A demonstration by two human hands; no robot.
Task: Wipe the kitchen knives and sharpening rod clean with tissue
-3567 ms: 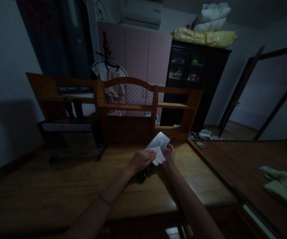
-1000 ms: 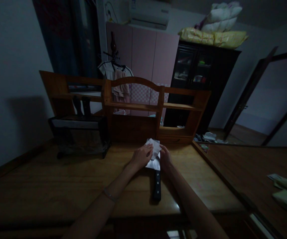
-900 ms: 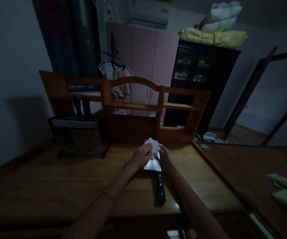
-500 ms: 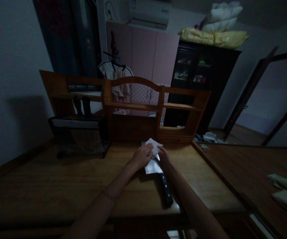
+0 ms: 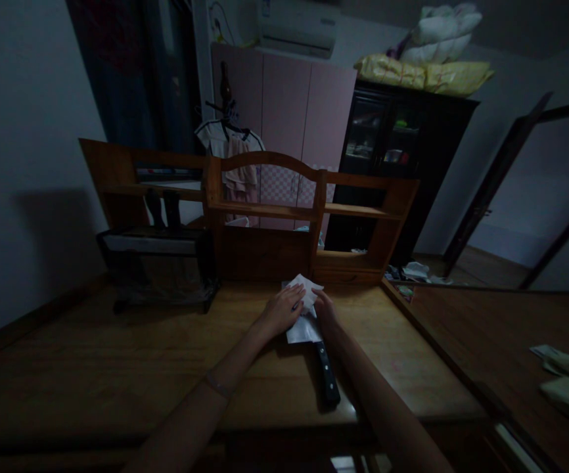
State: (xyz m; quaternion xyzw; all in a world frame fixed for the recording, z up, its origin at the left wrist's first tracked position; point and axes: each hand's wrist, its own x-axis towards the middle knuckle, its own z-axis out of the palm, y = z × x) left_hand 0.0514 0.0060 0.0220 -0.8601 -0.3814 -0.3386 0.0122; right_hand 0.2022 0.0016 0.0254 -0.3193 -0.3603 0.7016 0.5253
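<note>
A cleaver lies flat on the wooden table [image 5: 117, 368], its pale blade [image 5: 300, 330] pointing away from me and its black handle [image 5: 327, 376] pointing toward me. My left hand [image 5: 279, 311] rests on the blade with fingers laid flat over a white tissue [image 5: 307, 289]. My right hand [image 5: 324, 311] sits at the blade's right side, fingers curled on the tissue's edge. The far part of the blade is hidden under both hands.
A wooden shelf unit [image 5: 265, 217] stands at the table's back edge. A dark rack [image 5: 156, 263] sits at the back left. To the right a dark wooden surface [image 5: 486, 328] carries folded cloths [image 5: 568, 381]. Wardrobes stand behind.
Earlier the cleaver was lifted with its blade up; it now lies flat on the table. Over the last second its handle swung from straight toward me to slightly right. Both hands stayed on the tissue.
</note>
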